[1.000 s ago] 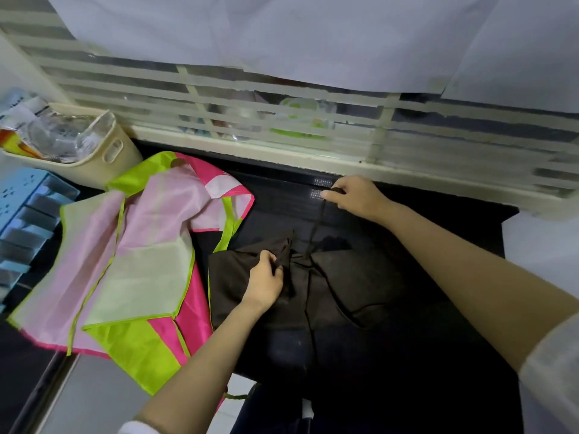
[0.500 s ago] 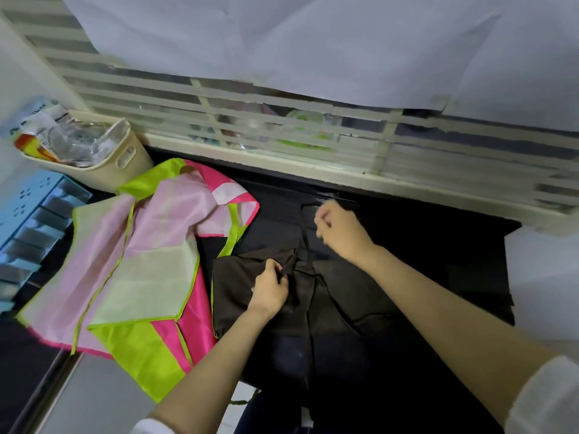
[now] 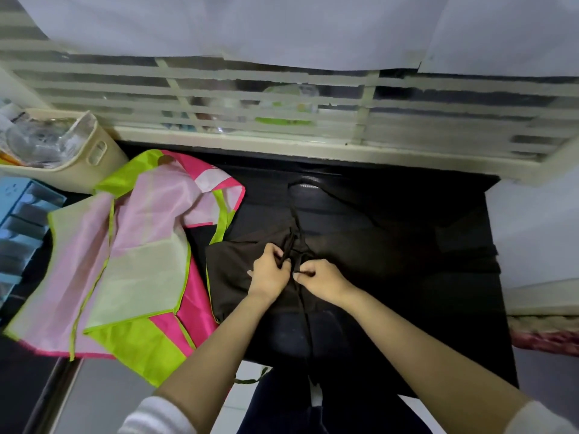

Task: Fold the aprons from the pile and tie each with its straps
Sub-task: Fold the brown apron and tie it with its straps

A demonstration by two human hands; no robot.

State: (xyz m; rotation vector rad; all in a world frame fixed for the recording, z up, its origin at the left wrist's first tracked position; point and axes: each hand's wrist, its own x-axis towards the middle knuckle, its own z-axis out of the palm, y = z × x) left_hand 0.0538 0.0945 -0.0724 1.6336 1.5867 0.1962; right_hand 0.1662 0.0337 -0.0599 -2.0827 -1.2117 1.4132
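Left side: our left grip (image 3: 269,272) is curled closed, fingers pinching the thin dark fabric strap (image 3: 294,219) where it bunches at the crossing.
Right side: our right grip (image 3: 322,278) is also closed, thumb and fingertips nipping the same strap just beside the left, the two almost touching.
Task's thing: the folded dark brown cloth apron (image 3: 232,270) lies flat under both grips on the black table (image 3: 454,277), straight in front of us.
Key relation: the strap's long axis runs away from us toward the window and back toward our body, crossing the bundle's middle. The crossing sits just beyond and between the grips. The left is slightly nearer it.
Step, as we judge it: we are tying the knot, which calls for pulling the ends apart sideways.
Waiting: the pink and lime-green apron (image 3: 125,261) lies unfolded on our left, overlapping the brown one's edge.
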